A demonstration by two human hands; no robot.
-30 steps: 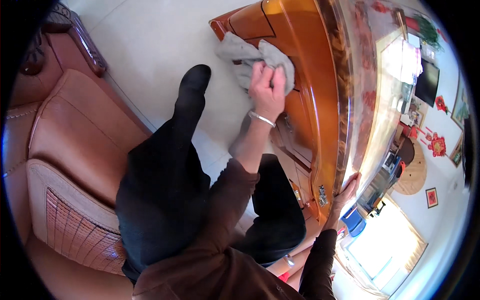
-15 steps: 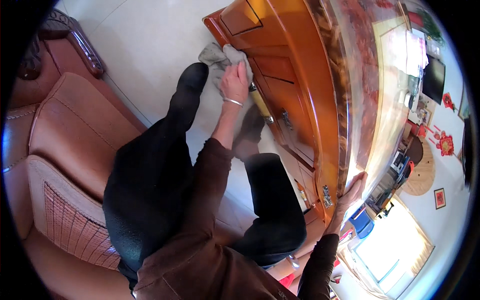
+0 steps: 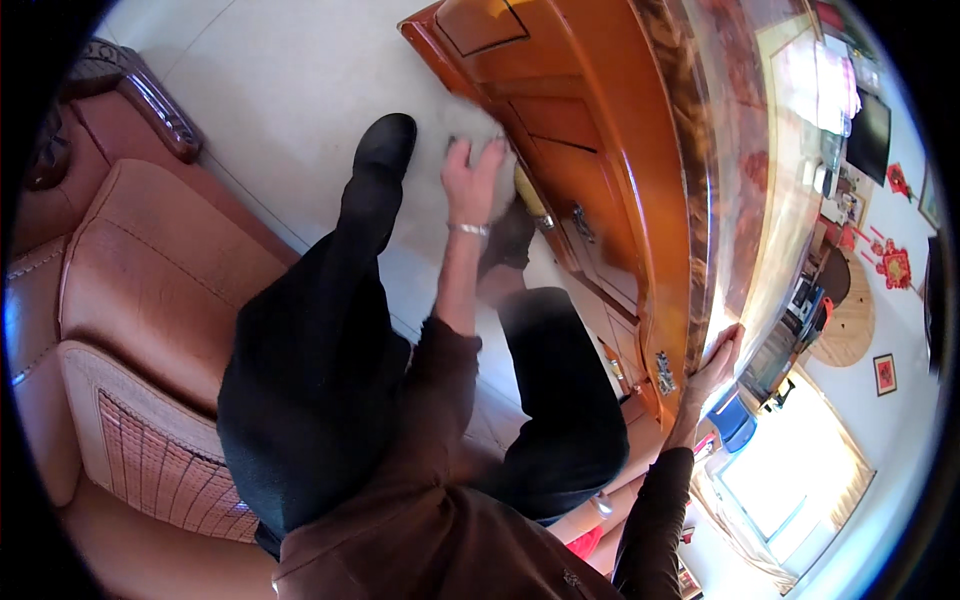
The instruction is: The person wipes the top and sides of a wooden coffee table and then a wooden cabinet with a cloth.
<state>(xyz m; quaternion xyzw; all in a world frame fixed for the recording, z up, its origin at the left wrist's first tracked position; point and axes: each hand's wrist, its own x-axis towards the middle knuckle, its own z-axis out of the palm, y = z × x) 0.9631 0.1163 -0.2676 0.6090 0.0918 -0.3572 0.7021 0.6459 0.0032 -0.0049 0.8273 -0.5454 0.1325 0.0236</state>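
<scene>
A brown sofa [image 3: 180, 280] borders the pale floor [image 3: 290, 80].

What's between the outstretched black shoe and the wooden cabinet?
In the head view, the left hand and a blurred pale cloth lie between the black shoe and the wooden cabinet.

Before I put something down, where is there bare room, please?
Bare floor lies between sofa and cabinet, beyond the shoe. The sofa's seat also has room left of the legs. Crowded: the gap between shoe and cabinet, with the left hand and the other foot.

brown sofa [image 3: 170, 270], bright window [image 3: 795, 490]
</scene>
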